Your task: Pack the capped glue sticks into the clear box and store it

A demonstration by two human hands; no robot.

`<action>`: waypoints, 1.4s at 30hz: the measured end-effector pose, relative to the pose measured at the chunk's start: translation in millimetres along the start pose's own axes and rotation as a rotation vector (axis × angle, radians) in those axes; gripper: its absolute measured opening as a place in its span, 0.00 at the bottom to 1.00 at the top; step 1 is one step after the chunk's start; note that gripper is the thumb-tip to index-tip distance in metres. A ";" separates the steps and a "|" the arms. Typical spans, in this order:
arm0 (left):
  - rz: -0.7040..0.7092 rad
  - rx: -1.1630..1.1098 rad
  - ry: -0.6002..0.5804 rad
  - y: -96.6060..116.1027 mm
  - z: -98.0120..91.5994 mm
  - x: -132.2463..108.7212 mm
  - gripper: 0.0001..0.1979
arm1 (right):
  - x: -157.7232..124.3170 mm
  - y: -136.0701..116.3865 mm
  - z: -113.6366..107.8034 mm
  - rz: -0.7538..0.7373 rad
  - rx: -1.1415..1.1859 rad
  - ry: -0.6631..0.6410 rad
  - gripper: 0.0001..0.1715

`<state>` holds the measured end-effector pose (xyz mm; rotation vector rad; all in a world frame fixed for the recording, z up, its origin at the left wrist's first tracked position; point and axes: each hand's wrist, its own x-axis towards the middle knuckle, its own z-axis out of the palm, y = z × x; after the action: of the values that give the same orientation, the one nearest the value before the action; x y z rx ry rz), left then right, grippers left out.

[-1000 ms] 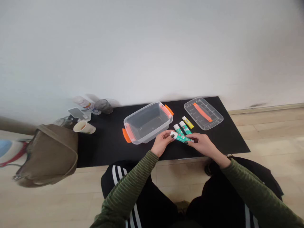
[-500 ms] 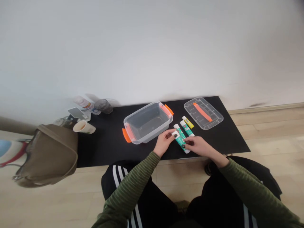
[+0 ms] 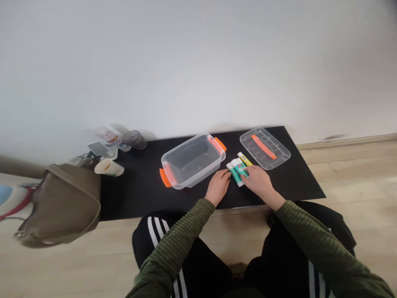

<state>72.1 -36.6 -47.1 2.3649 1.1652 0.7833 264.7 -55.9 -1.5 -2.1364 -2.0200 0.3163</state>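
Note:
A row of green-and-white glue sticks (image 3: 235, 175) lies side by side on the black table. Beside them on the right is a yellow glue stick (image 3: 245, 159), partly covered by my fingers. My left hand (image 3: 218, 185) has its fingers bent and held together, their tips against the row's left side. From the right, my right hand (image 3: 259, 181) closes over the near ends of the sticks and hides part of them. Just left of my hands stands a clear plastic box (image 3: 198, 176) with orange latches, nothing in it. Its clear lid (image 3: 281, 151) with an orange handle lies at the right.
Along the black table (image 3: 133, 194), a paper cup (image 3: 114, 168) with a drink, a grey cup (image 3: 135, 140), a white bottle (image 3: 108, 135) and a phone-like white device (image 3: 101, 149) stand at the left. A brown bag (image 3: 68, 203) sits at the left end. A wall rises behind.
The green glue stick that was raised between my hands now lies level with the others. The green sticks have come close together, and my right hand has moved over their right side.

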 end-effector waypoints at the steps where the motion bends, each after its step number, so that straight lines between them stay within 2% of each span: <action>1: 0.013 0.037 -0.005 0.4 0.1 -0.3 0.14 | -0.4 -0.7 0.9 -0.006 -0.016 0.000 0.14; 8: -0.007 0.160 -0.025 3.8 -5.5 -0.5 0.07 | -4.4 -2.1 6.2 -0.056 -0.110 0.031 0.12; 14: -0.024 0.151 -0.042 2.9 -3.6 -2.2 0.09 | 0.1 2.3 2.7 -0.062 -0.053 0.034 0.11; 21: -0.034 0.159 -0.036 -0.3 -2.1 -3.9 0.13 | 23.3 23.2 -6.0 0.025 -0.047 0.129 0.13; 31: -0.123 0.036 -0.039 4.5 -11.7 -2.0 0.08 | 37.2 25.5 0.6 0.086 -0.125 0.015 0.16; 34: -0.191 -0.083 -0.009 7.7 -16.8 -1.0 0.10 | 37.4 24.1 -0.9 0.098 -0.135 -0.019 0.17; 36: -0.271 -0.238 0.019 7.7 -18.1 0.1 0.10 | 38.0 23.3 -1.6 0.105 -0.134 -0.020 0.17; 39: -0.436 -0.609 0.081 4.7 -16.8 2.7 0.09 | 38.2 23.0 -3.4 0.134 -0.104 -0.015 0.17; 42: -0.580 -1.002 0.140 3.2 -15.6 5.3 0.14 | 33.7 24.1 -9.0 0.135 -0.025 -0.007 0.16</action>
<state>66.8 -32.6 -31.7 1.1074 1.0590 0.9980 292.1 -23.6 -0.5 -2.2948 -1.8973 0.3191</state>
